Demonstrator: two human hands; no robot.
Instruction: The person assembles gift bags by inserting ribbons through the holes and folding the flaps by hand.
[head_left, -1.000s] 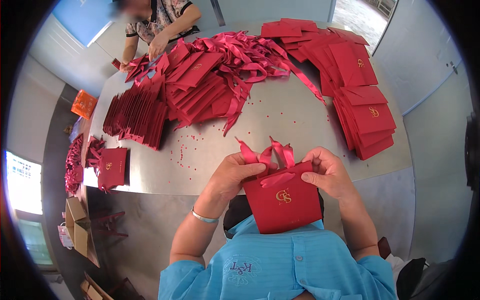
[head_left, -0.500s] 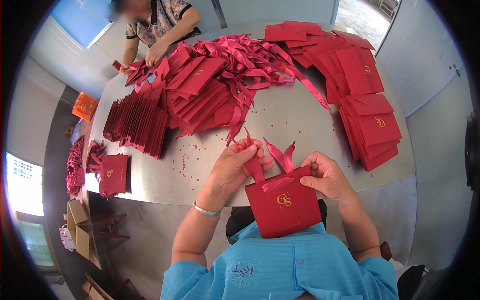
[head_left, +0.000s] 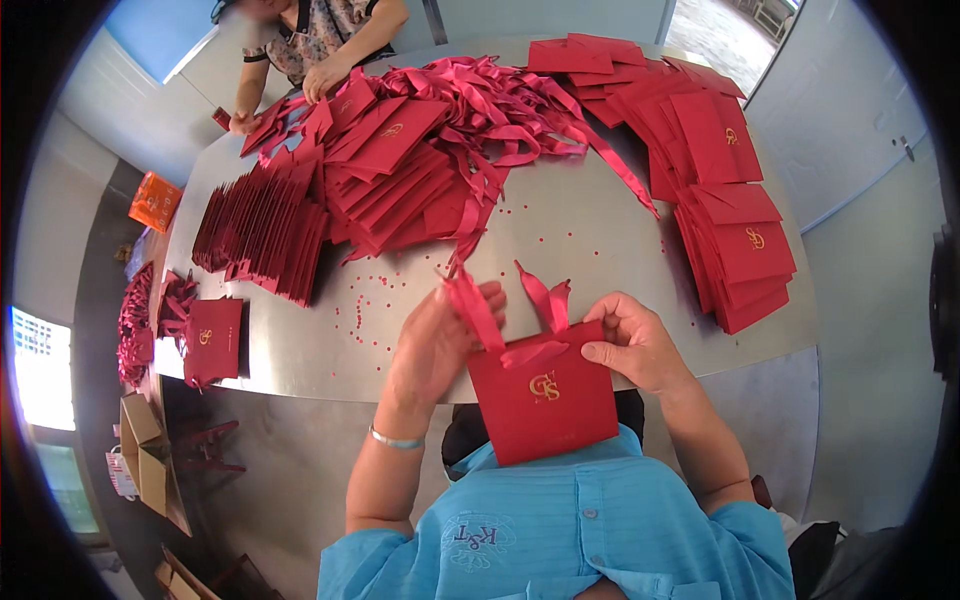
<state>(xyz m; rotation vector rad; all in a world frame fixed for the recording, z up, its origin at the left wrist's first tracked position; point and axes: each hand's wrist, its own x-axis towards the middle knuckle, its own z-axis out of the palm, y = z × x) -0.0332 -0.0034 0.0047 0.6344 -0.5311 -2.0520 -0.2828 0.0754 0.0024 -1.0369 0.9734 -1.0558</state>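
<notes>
A small dark red paper gift bag [head_left: 550, 425] with a gold emblem hangs upright in front of my chest, past the table's near edge. Its upper right corner is pinched between the thumb and fingers of my right hand [head_left: 640, 345]. Pink ribbon ends [head_left: 477, 310] rise from the left of the bag's top, and two more stand at the middle right; a short band of ribbon crosses the front. Beside and behind the left ribbon, my left hand [head_left: 425, 345] is open, its fingers stretched out. Whether its thumb touches the ribbon cannot be made out.
Red bags lie stacked on the metal table [head_left: 590, 270]: a left pile [head_left: 390, 190] and a right pile [head_left: 740, 250]. A heap of pink ribbons [head_left: 490, 110] lies between them. A co-worker [head_left: 330, 50] handles bags at the far left. An opened cardboard box [head_left: 145, 455] is at left.
My left hand has gone from pinching the ribbon to spread fingers beside it. The right hand keeps its grip on the bag. My view has shifted slightly.
</notes>
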